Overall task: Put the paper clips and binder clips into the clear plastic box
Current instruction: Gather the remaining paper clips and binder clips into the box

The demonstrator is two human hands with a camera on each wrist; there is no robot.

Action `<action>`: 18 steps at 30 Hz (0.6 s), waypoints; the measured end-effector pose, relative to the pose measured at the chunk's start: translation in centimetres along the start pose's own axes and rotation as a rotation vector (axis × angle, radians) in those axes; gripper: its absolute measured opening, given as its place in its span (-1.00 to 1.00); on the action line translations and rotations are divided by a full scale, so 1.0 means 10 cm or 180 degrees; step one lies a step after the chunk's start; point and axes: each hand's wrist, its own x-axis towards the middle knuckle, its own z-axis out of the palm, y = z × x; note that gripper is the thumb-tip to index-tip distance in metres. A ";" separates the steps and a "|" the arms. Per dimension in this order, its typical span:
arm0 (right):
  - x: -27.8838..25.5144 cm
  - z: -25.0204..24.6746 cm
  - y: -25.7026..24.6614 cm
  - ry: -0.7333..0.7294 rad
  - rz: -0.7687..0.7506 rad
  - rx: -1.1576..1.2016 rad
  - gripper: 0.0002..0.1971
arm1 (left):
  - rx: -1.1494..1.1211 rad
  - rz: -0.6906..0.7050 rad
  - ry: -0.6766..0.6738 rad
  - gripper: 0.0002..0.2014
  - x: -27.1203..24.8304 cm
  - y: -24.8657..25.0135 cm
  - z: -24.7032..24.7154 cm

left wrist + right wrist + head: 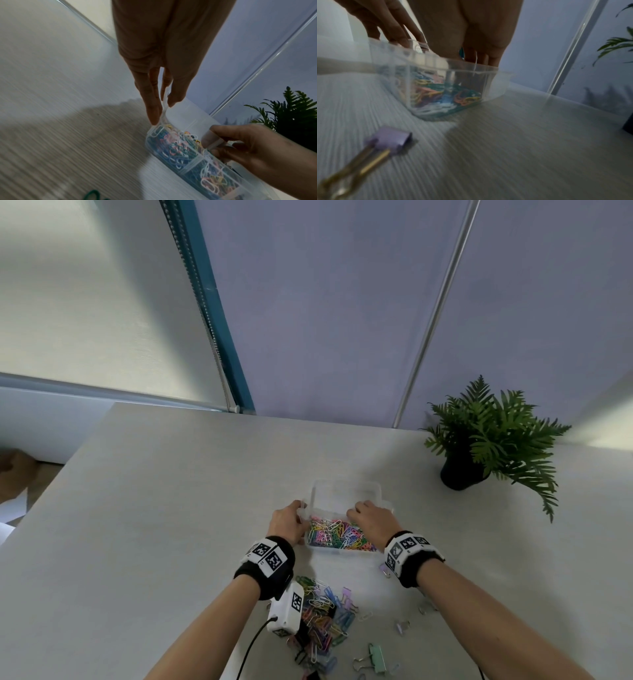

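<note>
The clear plastic box (342,548) stands mid-table, holding many coloured paper clips (337,534); its lid (346,491) is tilted up at the back. My left hand (299,513) pinches the lid's left corner (163,102) between thumb and fingers (153,113). At the box's right part, my right hand (356,511) curls thumb and fingers round a clear edge (211,142), its fingers reaching over the rim (471,65). A loose heap of paper clips (322,621) lies nearer me, with purple binder clips (347,597) and a green binder clip (376,657).
A potted fern (493,436) stands at the table's back right. One purple binder clip (392,140) lies close under my right wrist. More small binder clips (402,626) are scattered front right. The table's left edge (68,470) drops to the floor.
</note>
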 end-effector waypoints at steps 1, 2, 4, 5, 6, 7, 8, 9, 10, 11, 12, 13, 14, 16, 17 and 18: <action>-0.02 0.00 0.01 -0.0008 -0.0012 0.0020 -0.61 | 0.0003 -0.0002 -0.0003 -0.63 0.00 0.00 0.00; -0.01 0.00 0.02 0.0017 -0.0009 0.0075 -0.62 | -0.0001 -0.0008 -0.0013 -0.63 0.00 0.00 0.01; 0.02 -0.01 0.03 0.0125 0.0021 0.0347 -0.72 | 0.0001 -0.0004 -0.0037 -0.63 0.00 0.00 0.01; 0.05 -0.02 0.02 0.0174 0.0039 0.0510 -0.77 | 0.0013 0.0002 -0.0042 -0.62 0.01 0.00 0.02; 0.09 -0.03 0.01 0.0196 0.0052 0.0612 -0.79 | 0.0028 0.0011 -0.0038 -0.62 0.01 0.00 0.02; 0.12 -0.04 0.00 0.0171 0.0064 0.0647 -0.80 | 0.0044 0.0022 -0.0032 -0.62 0.02 0.00 0.02; 0.15 -0.05 -0.01 0.0144 0.0088 0.0654 -0.80 | 0.0057 0.0032 -0.0031 -0.62 0.02 0.00 0.02; 0.18 -0.05 -0.02 0.0137 0.0121 0.0634 -0.82 | 0.0059 0.0032 -0.0037 -0.61 0.01 0.00 0.02; 0.19 -0.05 -0.04 0.0136 0.0160 0.0613 -0.84 | 0.0052 0.0032 -0.0044 -0.60 0.02 -0.01 0.02; 0.20 -0.04 -0.05 0.0134 0.0177 0.0579 -0.83 | 0.0043 0.0029 -0.0056 -0.60 0.02 -0.01 0.02; 0.20 -0.03 -0.05 0.0143 0.0159 0.0532 -0.81 | 0.0043 0.0034 -0.0069 -0.59 0.02 -0.01 0.03; 0.20 -0.02 -0.06 0.0160 0.0144 0.0480 -0.79 | 0.0052 0.0037 -0.0076 -0.58 0.02 -0.01 0.03; 0.20 0.00 -0.06 0.0199 0.0125 0.0456 -0.79 | 0.0056 0.0039 -0.0075 -0.58 0.03 -0.01 0.03; 0.19 0.01 -0.06 0.0263 0.0132 0.0435 -0.81 | 0.0048 0.0040 -0.0069 -0.58 0.03 -0.02 0.03; 0.20 0.02 -0.06 0.0288 0.0153 0.0462 -0.81 | 0.0042 0.0036 -0.0063 -0.58 0.03 -0.02 0.03; 0.20 0.03 -0.06 0.0326 0.0160 0.0498 -0.79 | 0.0042 0.0034 -0.0056 -0.58 0.03 -0.02 0.03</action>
